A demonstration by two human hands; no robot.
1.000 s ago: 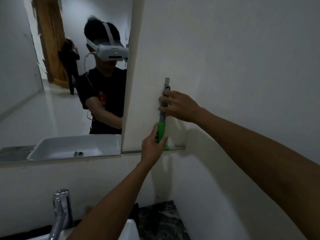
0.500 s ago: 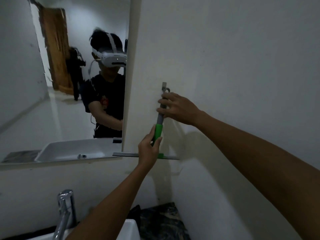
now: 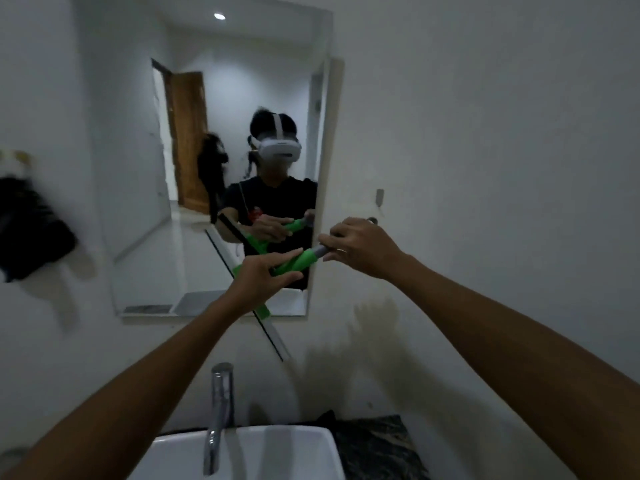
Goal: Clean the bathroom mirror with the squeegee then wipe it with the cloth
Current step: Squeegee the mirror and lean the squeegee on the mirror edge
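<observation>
I hold a green-handled squeegee (image 3: 300, 260) in front of the lower right corner of the bathroom mirror (image 3: 145, 202). My left hand (image 3: 263, 275) grips the green part of the handle. My right hand (image 3: 360, 247) grips the grey end of the handle, off the mirror's right edge. The long blade (image 3: 273, 336) runs diagonally from the mirror down over the wall below it. A dark cloth (image 3: 31, 233) hangs on the wall left of the mirror. The mirror reflects me, the squeegee and both hands.
A chrome tap (image 3: 218, 410) and a white basin (image 3: 263, 452) sit directly below my arms. A dark marbled counter (image 3: 377, 445) lies right of the basin. A small hook fitting (image 3: 380, 197) is on the wall right of the mirror. Plain white wall fills the right side.
The squeegee has come off its wall hook, where it hung upright, and is now tilted across the mirror's lower right corner. My view has swung left, showing the whole mirror and the cloth.
</observation>
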